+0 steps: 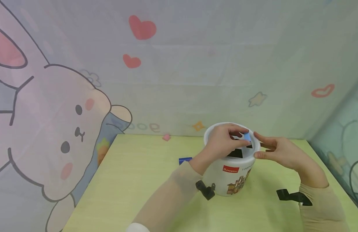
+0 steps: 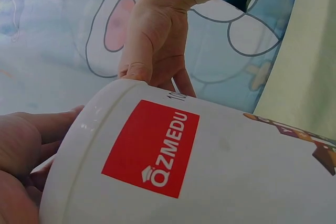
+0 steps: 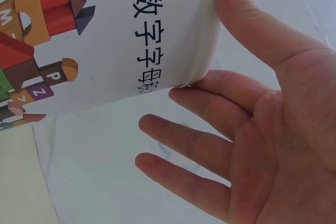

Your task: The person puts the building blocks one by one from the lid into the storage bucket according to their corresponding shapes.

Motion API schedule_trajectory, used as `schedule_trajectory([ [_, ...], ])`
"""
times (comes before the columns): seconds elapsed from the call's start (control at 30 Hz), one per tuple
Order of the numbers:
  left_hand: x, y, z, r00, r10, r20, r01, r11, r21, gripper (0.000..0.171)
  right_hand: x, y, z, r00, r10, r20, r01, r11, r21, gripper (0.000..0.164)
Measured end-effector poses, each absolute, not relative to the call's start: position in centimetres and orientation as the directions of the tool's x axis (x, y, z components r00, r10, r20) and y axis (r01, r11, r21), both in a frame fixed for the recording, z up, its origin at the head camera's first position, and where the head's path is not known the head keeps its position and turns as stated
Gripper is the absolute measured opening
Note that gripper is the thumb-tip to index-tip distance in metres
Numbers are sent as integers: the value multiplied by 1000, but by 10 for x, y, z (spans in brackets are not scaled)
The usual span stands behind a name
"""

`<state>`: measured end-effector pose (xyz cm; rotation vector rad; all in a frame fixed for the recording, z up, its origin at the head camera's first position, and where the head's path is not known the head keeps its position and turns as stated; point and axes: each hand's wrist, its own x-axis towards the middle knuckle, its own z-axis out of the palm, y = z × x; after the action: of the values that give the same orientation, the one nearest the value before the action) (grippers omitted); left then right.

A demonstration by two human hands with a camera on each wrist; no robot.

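A white bucket with a red label and printed building-block pictures stands upright on the table. Dark openings show in the white top surface, inside its rim. Over that top, my left hand pinches a small light-blue block between thumb and fingers, close to one dark opening. My right hand holds the bucket's right rim with thumb and index finger spread along it. In the right wrist view, the other fingers extend off the bucket.
Partly hidden by the left forearm, a dark-blue block lies on the yellow-green table left of the bucket. Behind the table hangs a pale cloth printed with a rabbit and hearts. A dark cable runs at the far right.
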<state>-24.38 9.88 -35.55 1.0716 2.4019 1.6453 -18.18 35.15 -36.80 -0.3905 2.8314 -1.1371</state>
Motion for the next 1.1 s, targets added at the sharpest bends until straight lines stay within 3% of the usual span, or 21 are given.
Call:
schedule_trajectory([
  [0.67, -250, 107, -358, -760, 584, 286, 485, 218, 847, 30, -181, 349, -373, -969, -245, 24, -191, 687, -701, 83],
  [1.1, -251, 109, -358, -753, 600, 272, 563, 372, 738, 35, -183, 352, -375, -971, -236, 25, -191, 713, -675, 83],
])
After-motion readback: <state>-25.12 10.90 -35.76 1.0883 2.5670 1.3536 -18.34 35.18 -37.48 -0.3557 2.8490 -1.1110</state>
